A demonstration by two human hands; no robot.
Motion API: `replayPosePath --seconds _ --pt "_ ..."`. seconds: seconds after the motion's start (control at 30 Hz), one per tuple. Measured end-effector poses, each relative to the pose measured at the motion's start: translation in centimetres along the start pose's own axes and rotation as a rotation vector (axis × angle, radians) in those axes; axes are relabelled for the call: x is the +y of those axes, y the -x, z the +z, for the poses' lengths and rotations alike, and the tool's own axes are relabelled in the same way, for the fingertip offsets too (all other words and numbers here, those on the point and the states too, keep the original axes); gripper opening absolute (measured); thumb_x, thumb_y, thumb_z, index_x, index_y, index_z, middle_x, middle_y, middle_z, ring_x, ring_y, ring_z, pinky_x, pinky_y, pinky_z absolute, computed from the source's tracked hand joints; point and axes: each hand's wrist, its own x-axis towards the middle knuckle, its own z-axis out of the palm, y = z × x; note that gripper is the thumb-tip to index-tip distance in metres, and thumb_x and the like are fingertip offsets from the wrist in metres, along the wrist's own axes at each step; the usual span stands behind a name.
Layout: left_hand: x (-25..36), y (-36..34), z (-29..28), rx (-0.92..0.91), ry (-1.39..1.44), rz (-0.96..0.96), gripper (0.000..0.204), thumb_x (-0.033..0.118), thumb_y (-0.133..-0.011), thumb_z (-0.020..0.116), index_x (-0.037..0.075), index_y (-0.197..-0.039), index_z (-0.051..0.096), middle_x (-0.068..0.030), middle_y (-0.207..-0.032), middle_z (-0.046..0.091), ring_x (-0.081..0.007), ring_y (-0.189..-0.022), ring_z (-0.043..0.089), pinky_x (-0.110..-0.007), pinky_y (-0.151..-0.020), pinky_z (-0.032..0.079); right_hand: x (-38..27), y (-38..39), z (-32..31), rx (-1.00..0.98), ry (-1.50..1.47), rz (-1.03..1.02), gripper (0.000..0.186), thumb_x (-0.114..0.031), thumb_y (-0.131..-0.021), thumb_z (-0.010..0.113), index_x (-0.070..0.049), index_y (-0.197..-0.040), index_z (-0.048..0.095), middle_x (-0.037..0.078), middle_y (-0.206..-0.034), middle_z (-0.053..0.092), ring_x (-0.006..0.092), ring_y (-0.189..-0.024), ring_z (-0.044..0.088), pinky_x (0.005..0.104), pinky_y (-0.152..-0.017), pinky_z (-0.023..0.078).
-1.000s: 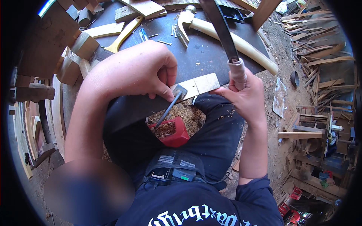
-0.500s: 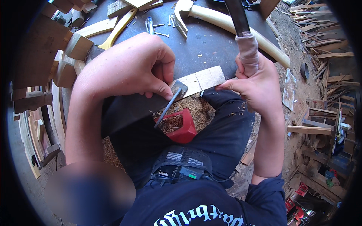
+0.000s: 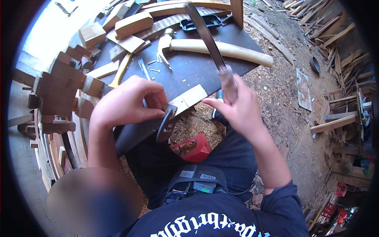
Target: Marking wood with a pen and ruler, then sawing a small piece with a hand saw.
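A pale wooden strip [image 3: 192,97] with pencil lines across it lies along the near edge of the dark table [image 3: 209,75]. A metal clamp [image 3: 166,122] grips it at that edge. My left hand [image 3: 132,100] is closed at the strip's left end, thumb and curled fingers beside the clamp head; part of its grip is hidden. In my right hand [image 3: 242,104] is a long, narrow dark blade [image 3: 206,36] with a cloth-wrapped handle [image 3: 228,81]. The blade points up and away to the left, raised clear of the strip; I cannot make out teeth.
A claw hammer [image 3: 221,48] lies beyond the strip, near several nails [image 3: 154,68] and a yellow-handled tool [image 3: 121,71]. Wood blocks [image 3: 134,24] crowd the far left. A black tray [image 3: 201,23] sits at the back. Under the table edge shows a red plastic piece [image 3: 197,148] among shavings.
My view has shifted, showing more of the table's far side. My right hand has moved left relative to my body, and the blade leans further left. My left hand stays by the clamp.
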Motion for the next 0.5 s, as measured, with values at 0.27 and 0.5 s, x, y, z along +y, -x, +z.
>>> replayPosePath --seconds 0.27,0.5 --pt "-0.8 -1.3 0.0 -0.058 0.146 -0.012 0.022 0.008 -0.08 0.087 -0.002 -0.095 0.073 -0.0065 -0.08 0.075 -0.0122 -0.076 0.074 -0.026 -0.067 0.056 -2.3 10.4 3.3 -0.044 0.07 -0.067 0.039 -0.009 -0.099 0.063 0.007 -0.133 0.051 0.028 -0.091 0.071 0.0439 -0.078 0.073 0.0477 -0.064 0.058" --pt "-1.2 -1.0 0.1 -0.024 0.109 0.009 0.022 0.009 -0.082 0.086 -0.002 -0.094 0.072 -0.0064 -0.082 0.075 -0.0122 -0.077 0.074 -0.026 -0.067 0.055 -3.1 10.4 3.7 -0.023 0.23 -0.083 0.04 -0.006 -0.097 0.066 0.007 -0.132 0.052 0.023 -0.088 0.072 0.0386 -0.072 0.074 0.0429 -0.06 0.058"
